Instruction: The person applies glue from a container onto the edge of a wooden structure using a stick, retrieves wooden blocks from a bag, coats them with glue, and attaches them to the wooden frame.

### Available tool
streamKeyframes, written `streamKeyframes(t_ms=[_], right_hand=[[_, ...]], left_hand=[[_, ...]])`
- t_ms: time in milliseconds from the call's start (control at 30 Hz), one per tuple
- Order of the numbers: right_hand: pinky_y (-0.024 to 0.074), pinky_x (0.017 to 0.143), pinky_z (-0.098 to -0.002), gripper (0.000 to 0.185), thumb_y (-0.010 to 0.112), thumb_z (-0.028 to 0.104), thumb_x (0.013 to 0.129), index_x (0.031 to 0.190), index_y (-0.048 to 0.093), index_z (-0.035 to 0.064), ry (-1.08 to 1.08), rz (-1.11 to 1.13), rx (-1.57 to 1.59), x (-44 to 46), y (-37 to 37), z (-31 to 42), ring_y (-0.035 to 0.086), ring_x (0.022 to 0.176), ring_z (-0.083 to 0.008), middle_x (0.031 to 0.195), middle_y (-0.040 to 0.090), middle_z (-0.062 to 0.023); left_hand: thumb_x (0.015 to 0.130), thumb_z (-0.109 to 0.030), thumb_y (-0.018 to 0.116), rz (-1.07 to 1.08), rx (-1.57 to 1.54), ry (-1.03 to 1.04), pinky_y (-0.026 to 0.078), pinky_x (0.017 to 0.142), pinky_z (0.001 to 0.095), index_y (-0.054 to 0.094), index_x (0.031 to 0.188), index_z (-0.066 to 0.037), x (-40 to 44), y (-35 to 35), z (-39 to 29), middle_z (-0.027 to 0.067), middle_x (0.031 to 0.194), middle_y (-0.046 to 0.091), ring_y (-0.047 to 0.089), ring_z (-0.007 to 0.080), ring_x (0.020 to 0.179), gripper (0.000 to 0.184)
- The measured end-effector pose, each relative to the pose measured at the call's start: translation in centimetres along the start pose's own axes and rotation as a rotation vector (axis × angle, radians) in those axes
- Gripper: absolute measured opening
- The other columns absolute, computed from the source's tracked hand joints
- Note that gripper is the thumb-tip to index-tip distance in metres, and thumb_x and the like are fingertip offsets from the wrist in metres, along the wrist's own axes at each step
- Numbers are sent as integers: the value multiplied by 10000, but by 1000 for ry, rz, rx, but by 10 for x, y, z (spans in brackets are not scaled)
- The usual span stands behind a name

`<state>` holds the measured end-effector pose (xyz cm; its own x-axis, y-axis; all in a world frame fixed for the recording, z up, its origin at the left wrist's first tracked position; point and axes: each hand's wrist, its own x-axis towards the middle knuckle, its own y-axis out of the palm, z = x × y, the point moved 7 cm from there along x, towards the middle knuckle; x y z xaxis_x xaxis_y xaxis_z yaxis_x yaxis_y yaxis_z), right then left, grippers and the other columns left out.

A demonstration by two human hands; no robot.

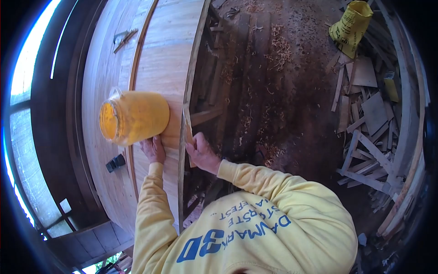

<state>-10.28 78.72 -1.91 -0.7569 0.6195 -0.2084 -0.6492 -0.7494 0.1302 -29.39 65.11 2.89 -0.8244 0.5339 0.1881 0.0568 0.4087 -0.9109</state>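
Note:
A see-through container [146,116] of yellow-orange liquid or material stands on the wooden workbench [169,45]. Just in front of it, my left hand [153,150] rests on the wood, fingers apart, the fingertips close to the container's lower side. Whether they touch it is unclear. At the bench's right edge, my right hand [204,154] is closed on a thin wooden strip [187,125], which lies along that edge.
A dark block-shaped object [115,163] and a small tool with sticks [124,40] lie on the bench. Shavings [280,48] litter the floor. At the right are wood offcuts [375,114] and a yellow sack [350,28].

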Motion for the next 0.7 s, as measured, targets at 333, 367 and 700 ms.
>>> streamKeyframes(t_ms=[333,367,700], right_hand=[[450,630,-424,297,657,178,922,938,411,13,-15,37,6,-1,25,-16,527,663,-270,731,509,-152],[450,628,-418,299,660,179,920,935,411,14,12,77,33,-15,34,-26,524,663,-258,730,507,-146],[478,654,-332,279,686,207,893,857,495,7,125,66,40,28,-1,24,512,729,-125,777,548,-51]], left_hand=[[897,-459,585,-61,-36,-14,379,1001,520,534,1288,-15,-3,-2,8,263,1251,559,503,457,1175,594],[884,-441,607,-66,-27,-20,383,995,520,525,1285,-17,-1,-3,8,257,1246,558,506,455,1169,589],[866,-441,643,-73,-62,-12,383,1015,515,513,1307,-28,2,-9,9,243,1248,566,515,435,1187,618]])
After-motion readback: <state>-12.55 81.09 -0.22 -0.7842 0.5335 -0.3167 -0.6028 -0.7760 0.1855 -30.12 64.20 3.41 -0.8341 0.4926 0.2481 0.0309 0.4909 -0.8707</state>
